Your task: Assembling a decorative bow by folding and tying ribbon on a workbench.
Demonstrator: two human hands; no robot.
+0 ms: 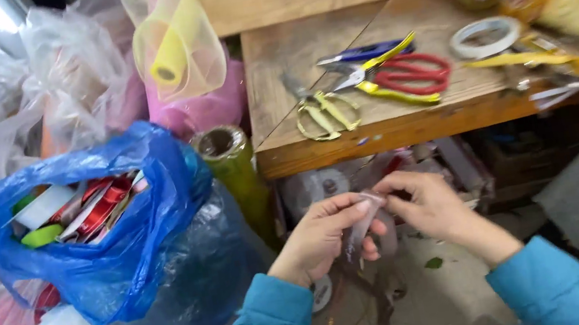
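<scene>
Below the edge of the wooden table [376,131] we hold a small strip of clear film [360,232] between both hands. Our left hand [326,233] pinches its upper end between thumb and fingertips, and our right hand [428,207] pinches the same end from the other side, fingers pressed together on it. The strip hangs down between the hands, blurred and thin. Judging from this, the handling looks early: the film is gripped but not yet laid or fixed on anything, and the tools above lie untouched. To our left sits a blue plastic bag [111,233], open, packed with red, white and green ribbon rolls [88,209]. Behind it stands a yellow mesh roll [175,46] over pink wrapping. On the table lie red-handled scissors [405,74], yellow-handled snips [324,112] and a roll of tape [487,37].
</scene>
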